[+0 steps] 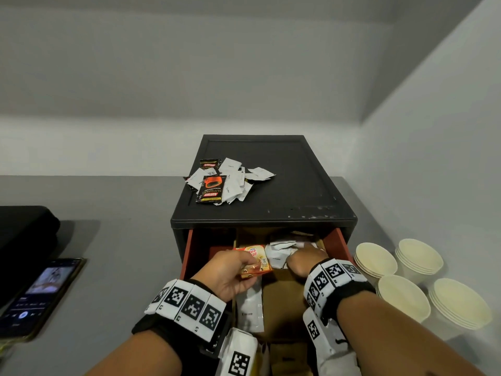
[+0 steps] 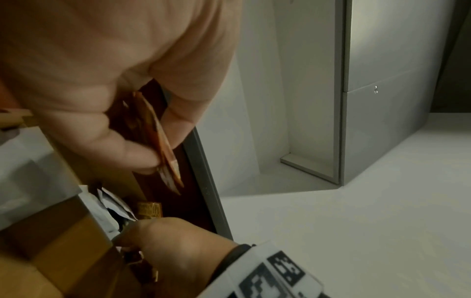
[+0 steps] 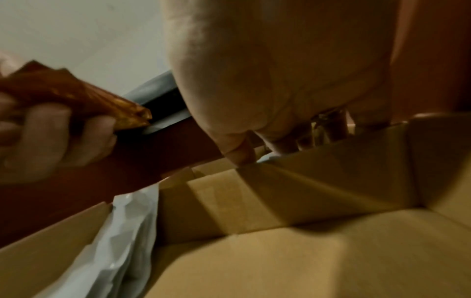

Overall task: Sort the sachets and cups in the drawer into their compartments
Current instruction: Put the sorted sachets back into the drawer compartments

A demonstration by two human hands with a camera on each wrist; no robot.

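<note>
The black cabinet's drawer (image 1: 336,241) is pulled out, showing red walls and cardboard dividers (image 3: 280,201). My left hand (image 1: 233,270) is over the drawer's left side, pinching a few orange creamer sachets (image 1: 256,263) between thumb and fingers (image 2: 142,153). My right hand (image 1: 306,260) reaches into the back right compartment among crumpled white sachets (image 1: 280,251). Its fingers curl round a small dark shiny sachet (image 3: 327,125), mostly hidden. A white sachet marked "Cream" (image 1: 250,308) lies in a near compartment. Stacks of paper cups (image 1: 376,259) stand on the counter right of the cabinet.
A loose pile of white and black sachets (image 1: 227,180) lies on the cabinet top (image 1: 298,185). A lit phone (image 1: 40,294) and a black case (image 1: 24,234) sit on the grey counter to the left. A wall runs close along the right.
</note>
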